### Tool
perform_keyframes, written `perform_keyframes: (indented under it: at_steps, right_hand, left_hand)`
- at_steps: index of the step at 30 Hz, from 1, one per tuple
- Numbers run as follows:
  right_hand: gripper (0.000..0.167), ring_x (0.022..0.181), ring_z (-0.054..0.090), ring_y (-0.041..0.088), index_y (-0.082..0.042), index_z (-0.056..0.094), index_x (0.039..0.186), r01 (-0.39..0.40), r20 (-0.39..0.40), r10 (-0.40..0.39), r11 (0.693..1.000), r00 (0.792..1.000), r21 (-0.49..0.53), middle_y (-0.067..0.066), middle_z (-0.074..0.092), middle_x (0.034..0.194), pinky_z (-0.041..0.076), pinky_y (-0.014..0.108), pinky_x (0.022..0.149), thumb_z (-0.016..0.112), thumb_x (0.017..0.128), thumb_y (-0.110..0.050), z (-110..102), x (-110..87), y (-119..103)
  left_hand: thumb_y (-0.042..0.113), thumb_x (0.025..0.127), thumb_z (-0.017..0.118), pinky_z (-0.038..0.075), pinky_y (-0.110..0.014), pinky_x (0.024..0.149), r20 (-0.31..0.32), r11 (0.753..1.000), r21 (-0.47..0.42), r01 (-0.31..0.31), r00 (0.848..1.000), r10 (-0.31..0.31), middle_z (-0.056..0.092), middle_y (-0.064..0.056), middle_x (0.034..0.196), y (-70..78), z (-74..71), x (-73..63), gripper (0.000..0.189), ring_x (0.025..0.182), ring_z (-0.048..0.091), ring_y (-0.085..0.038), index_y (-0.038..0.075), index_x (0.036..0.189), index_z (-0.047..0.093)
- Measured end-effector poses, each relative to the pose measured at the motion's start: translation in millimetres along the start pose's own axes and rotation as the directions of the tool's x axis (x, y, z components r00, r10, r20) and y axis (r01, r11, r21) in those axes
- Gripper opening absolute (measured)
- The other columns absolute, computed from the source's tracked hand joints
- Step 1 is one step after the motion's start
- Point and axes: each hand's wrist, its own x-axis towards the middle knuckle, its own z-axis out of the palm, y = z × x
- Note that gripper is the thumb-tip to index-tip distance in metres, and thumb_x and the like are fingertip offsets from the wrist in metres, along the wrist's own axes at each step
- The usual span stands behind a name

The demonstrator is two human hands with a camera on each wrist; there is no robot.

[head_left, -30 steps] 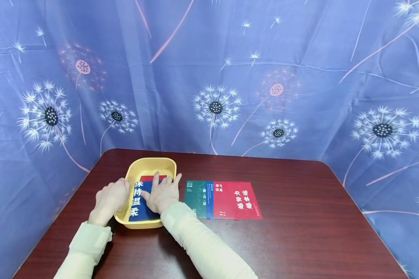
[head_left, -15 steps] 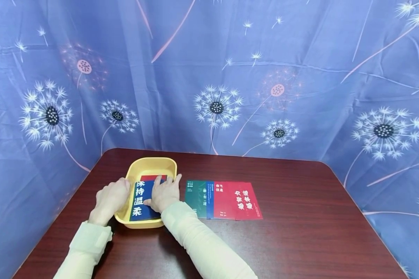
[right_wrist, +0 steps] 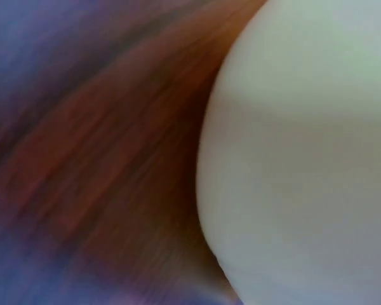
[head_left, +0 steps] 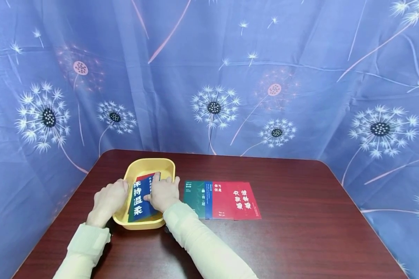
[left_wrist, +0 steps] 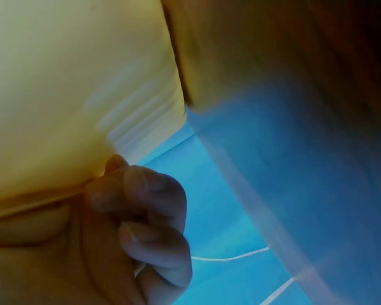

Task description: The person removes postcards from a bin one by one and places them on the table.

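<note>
Left of centre in the head view, the left hand (head_left: 110, 197) gripped the yellow tray (head_left: 135, 171) by its left rim, while the right hand (head_left: 165, 193), fingers spread, lay over the blue card (head_left: 142, 205) inside, near overlapping cards (head_left: 228, 199) at lower centre.

"What stood behind the table (head_left: 300, 193)?"
"A blue cloth (head_left: 174, 69), creased, with soft vertical folds. It showed along both sides too."
"Was it patterned?"
"White dandelions (head_left: 214, 107) with black centres, two fainter ones with pink centres, and loose seeds (head_left: 243, 25) higher up."
"And the table itself?"
"Dark reddish-brown, wood-grained, rounded at its far corners, with a pale sheen near the front."
</note>
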Motion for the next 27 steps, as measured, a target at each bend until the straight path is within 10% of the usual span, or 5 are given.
perform_keyframes:
  at_steps: [8,17,27]
  right_hand:
    - [0.052,0.084,0.065,0.014,-0.013,0.055,0.125,-0.033,-0.046,0.040,0.990,0.998,0.139,0.000,0.070,0.094,0.031,0.037,0.091,0.066,0.089,-0.049,-1.0,0.8,3.8]
    - [0.023,0.086,0.064,0.015,-0.017,0.064,0.101,0.031,-0.162,0.012,0.965,0.987,0.260,-0.002,0.068,0.088,0.035,0.037,0.082,0.062,0.095,-0.039,0.6,2.5,8.5]
    - [0.022,0.069,0.057,0.012,-0.020,0.065,0.077,0.086,-0.191,0.014,0.859,0.981,0.504,-0.009,0.058,0.066,0.040,0.042,0.077,0.061,0.096,-0.032,-32.6,-0.9,35.5]
  left_hand:
    - [0.029,0.105,0.021,0.044,-0.060,0.062,-0.003,1.000,0.006,0.000,1.000,0.000,0.061,-0.031,0.090,0.2,1.2,-1.1,0.048,0.080,0.059,-0.050,-0.005,0.096,0.056]
    - [0.029,0.105,0.022,0.043,-0.060,0.062,-0.012,1.000,0.011,-0.008,1.000,0.008,0.060,-0.033,0.092,0.0,0.2,0.0,0.048,0.082,0.059,-0.052,-0.005,0.096,0.056]
    - [0.029,0.105,0.024,0.044,-0.061,0.061,-0.034,1.000,0.006,-0.006,0.999,0.006,0.061,-0.033,0.091,1.0,2.2,-0.4,0.048,0.081,0.059,-0.052,-0.005,0.096,0.057]
